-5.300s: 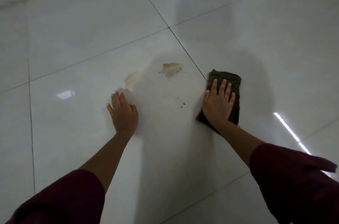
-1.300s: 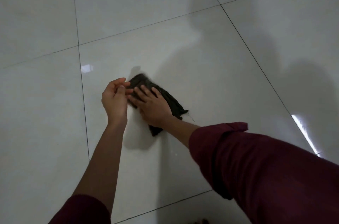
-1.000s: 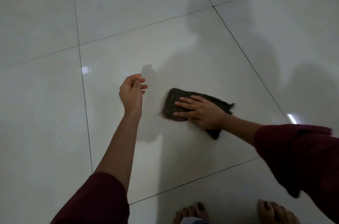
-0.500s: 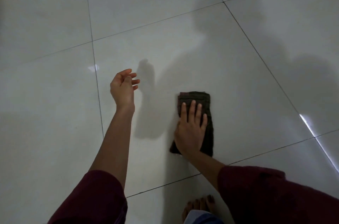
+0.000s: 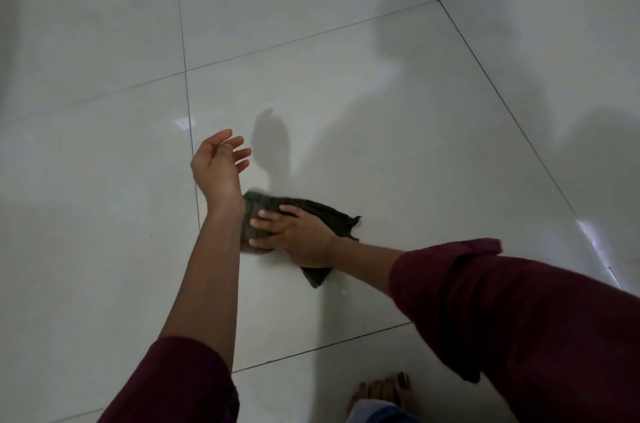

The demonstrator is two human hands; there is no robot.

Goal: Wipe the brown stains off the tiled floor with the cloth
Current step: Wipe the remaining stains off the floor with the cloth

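Dark, olive-brown cloth (image 5: 313, 214) lies flat on the glossy white tiled floor (image 5: 381, 145), near the middle of one large tile in the head view. The right hand (image 5: 298, 237) presses down on it with fingers stretched out straight and pointing left, palm on the fabric, not clutching it. The left hand (image 5: 218, 168) hangs above the floor just left of the cloth, fingers loosely spread and holding nothing. Both arms wear maroon sleeves (image 5: 519, 318). Bare toes (image 5: 384, 388) show at the bottom edge.
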